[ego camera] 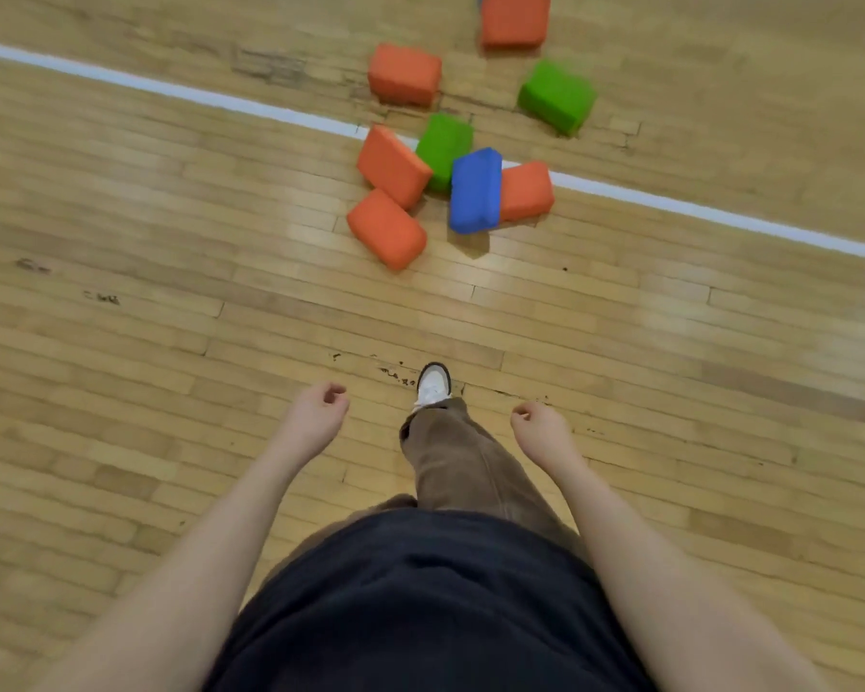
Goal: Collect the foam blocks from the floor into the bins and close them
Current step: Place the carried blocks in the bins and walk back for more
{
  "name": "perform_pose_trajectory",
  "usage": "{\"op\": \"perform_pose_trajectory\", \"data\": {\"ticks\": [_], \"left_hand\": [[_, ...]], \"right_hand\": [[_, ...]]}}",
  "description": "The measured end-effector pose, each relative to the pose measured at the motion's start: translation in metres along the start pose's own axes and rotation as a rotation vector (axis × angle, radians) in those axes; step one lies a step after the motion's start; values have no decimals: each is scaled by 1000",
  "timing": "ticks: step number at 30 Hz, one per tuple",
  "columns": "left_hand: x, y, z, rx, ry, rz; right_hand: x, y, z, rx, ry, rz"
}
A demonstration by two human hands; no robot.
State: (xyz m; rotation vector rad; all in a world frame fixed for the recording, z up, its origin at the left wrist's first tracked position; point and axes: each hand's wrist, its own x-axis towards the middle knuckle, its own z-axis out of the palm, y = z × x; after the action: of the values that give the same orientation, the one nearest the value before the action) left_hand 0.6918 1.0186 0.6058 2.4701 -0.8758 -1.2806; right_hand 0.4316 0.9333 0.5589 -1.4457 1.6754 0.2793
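With the left hand (315, 412) and right hand (540, 429) loosely curled and empty, the person does best to crouch at the nearest orange block (386, 228) and gather several blocks at once.

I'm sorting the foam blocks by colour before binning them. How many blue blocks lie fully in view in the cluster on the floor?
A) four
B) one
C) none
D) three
B: a single blue block stands out in the cluster, leaning among orange and green ones across the white line; only a sliver of blue shows at the top edge, too little to count.
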Motion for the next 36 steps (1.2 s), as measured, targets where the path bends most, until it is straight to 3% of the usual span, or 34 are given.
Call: {"op": "perform_pose_trajectory", "data": {"ticks": [6, 16, 27, 32, 36], "left_hand": [[84, 58, -68, -51, 25, -75], [187, 68, -150, -234, 174, -276], [431, 137, -285, -66, 89, 24], [530, 164, -269, 80, 32, 170], [623, 152, -216, 208, -12, 322]], "right_hand": [[92, -143, -58, -112, -36, -156], [201, -354, -88, -242, -81, -428], [339, -496, -88, -418, 78, -408], [419, -505, -75, -318, 87, -344], [511, -477, -35, -344, 76, -342]]}}
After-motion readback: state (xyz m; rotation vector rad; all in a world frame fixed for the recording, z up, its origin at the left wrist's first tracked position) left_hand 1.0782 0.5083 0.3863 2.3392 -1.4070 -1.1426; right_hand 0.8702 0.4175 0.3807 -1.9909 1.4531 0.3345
